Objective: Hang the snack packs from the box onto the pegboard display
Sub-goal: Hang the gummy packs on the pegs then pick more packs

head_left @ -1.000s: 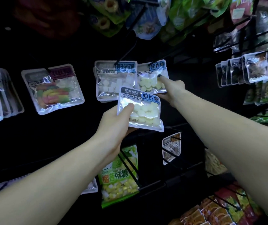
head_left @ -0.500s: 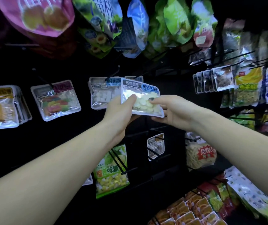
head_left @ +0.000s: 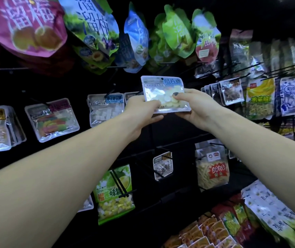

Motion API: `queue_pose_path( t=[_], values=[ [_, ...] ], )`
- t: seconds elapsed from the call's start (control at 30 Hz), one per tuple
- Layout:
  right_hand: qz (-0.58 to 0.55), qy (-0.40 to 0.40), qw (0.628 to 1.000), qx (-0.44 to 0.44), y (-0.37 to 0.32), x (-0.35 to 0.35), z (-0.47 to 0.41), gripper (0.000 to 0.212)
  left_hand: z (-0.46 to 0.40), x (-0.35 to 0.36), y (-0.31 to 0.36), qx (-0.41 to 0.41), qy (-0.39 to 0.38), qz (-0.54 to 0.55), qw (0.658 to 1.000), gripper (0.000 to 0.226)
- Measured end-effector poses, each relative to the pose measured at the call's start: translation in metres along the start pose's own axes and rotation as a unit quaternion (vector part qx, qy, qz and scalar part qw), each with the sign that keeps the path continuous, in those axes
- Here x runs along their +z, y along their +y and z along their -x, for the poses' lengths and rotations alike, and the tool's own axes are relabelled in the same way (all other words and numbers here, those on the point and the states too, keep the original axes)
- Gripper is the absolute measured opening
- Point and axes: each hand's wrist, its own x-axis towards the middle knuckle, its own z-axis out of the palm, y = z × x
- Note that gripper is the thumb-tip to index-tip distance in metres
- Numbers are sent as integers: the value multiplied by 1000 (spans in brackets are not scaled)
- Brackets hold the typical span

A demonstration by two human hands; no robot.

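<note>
- Head view: left hand [head_left: 141, 111] and right hand [head_left: 195, 108] each held a grip clamped on one snack pack [head_left: 164, 94].
- Pack was raised before the pegboard display [head_left: 178, 126].

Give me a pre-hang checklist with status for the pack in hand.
1. Left hand grips clear snack pack: ok.
2. Right hand pinches its other side: ok.
3. Hang hole at top edge visible, unobstructed: ok.
4. Pack upright, label forward: ok.
5. Target peg located behind pack: cannot tell, hidden.
6. Neighbouring white-cube pack hangs apart to the left: ok.
</note>
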Motion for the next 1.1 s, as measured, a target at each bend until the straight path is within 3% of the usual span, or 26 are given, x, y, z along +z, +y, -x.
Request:
queue_pose_path(
  t=[0.13, 0.83, 1.1],
  values=[
    [-3, 9, 1000, -6, 5, 2, -8, 29, -8, 2, -3, 0, 0, 10, 1000, 23],
    [-20, 31, 999, -20, 11, 2, -14, 36, -11, 6, -13, 20, -15, 47, 999, 15],
    [-34, 51, 998, -22, 7, 8, -14, 29, -10, 5, -12, 26, -9, 67, 997, 12]
  ],
)
